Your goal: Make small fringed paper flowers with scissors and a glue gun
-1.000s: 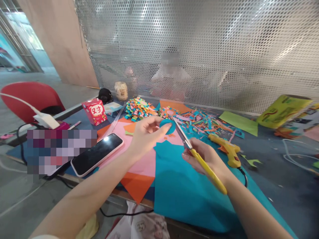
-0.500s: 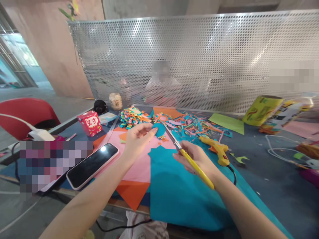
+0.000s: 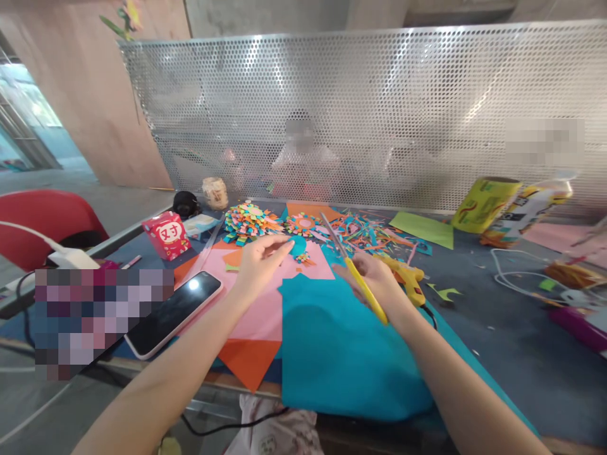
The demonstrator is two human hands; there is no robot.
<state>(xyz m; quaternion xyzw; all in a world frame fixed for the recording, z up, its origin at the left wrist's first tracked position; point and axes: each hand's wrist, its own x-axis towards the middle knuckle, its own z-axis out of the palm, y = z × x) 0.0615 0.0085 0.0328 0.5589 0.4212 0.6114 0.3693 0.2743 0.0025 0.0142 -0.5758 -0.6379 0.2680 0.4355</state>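
Observation:
My left hand (image 3: 258, 262) pinches a small round teal paper piece (image 3: 298, 244) over the pink paper sheet (image 3: 265, 303). My right hand (image 3: 374, 281) is closed round yellow-handled scissors (image 3: 353, 273), whose blades point away from me, just right of the teal piece. Under both hands lies a large teal paper sheet (image 3: 341, 347), with an orange sheet (image 3: 249, 360) below the pink one. A small round paper flower (image 3: 303, 224) lies just beyond the hands.
A phone (image 3: 173, 313) lies at the left, near a red box (image 3: 165, 235). A yellow glue gun (image 3: 408, 278) sits right of my right hand. Heaps of coloured paper scraps (image 3: 249, 221) lie near the perforated metal screen (image 3: 360, 114); a person sits behind it. Cables (image 3: 521, 278) lie at right.
Both hands have moved further from me across the table. The scissors have swung more upright and away from the teal piece, which the left hand still pinches. The camera tilted up.

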